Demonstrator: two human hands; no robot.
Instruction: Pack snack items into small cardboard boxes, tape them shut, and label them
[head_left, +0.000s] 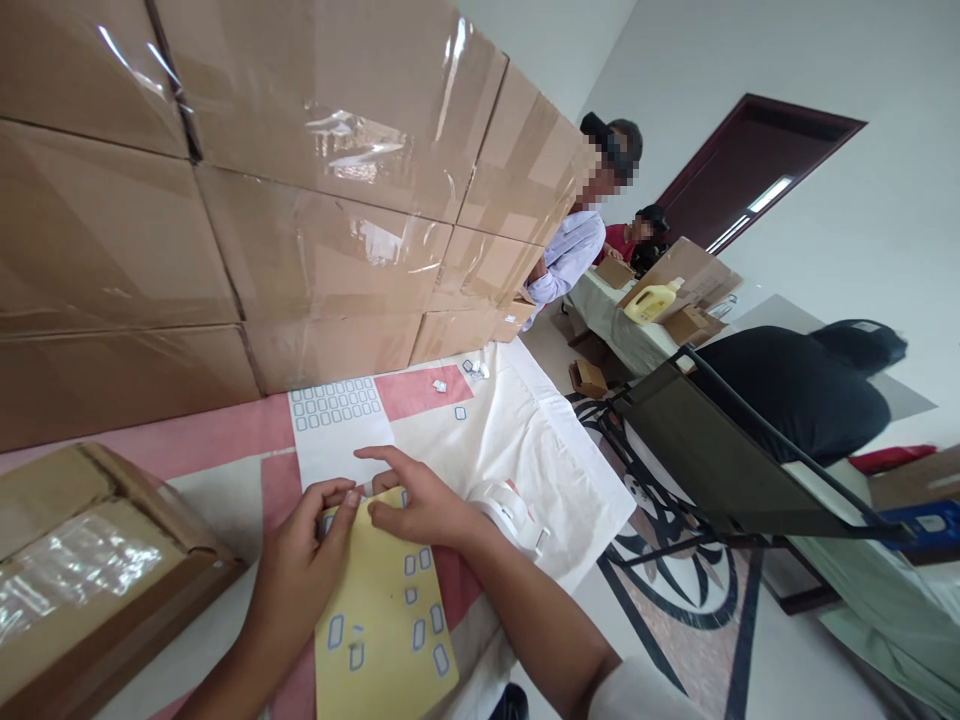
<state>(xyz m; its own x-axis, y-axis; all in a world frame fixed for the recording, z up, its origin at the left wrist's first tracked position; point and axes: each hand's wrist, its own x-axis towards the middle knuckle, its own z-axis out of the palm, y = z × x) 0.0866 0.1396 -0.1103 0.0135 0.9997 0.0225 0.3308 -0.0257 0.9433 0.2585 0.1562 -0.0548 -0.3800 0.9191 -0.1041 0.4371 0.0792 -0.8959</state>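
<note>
A yellow sheet (382, 610) bears several small blue-edged labels, scattered over its face. At its far left corner my left hand (319, 535) is closed, thumb and fingers pinching the edge. My right hand (424, 505) grips the far edge with its thumb on top, the index finger stretched out beyond it. The two hands' fingertips nearly meet; whether a small piece lies between them is hidden. Just beyond lies a white label sheet (341, 455) with rows of blue-edged labels. By my right wrist is a white round plastic object (510, 515), partly hidden.
Stacked, taped cartons (330, 240) wall off the table's far side. A cardboard box (97, 570) stands at left. A loose label (460, 413) and crumpled scraps (476, 369) lie on the tablecloth (555, 480). Other people sit beyond; a folding chair (697, 450) is at right.
</note>
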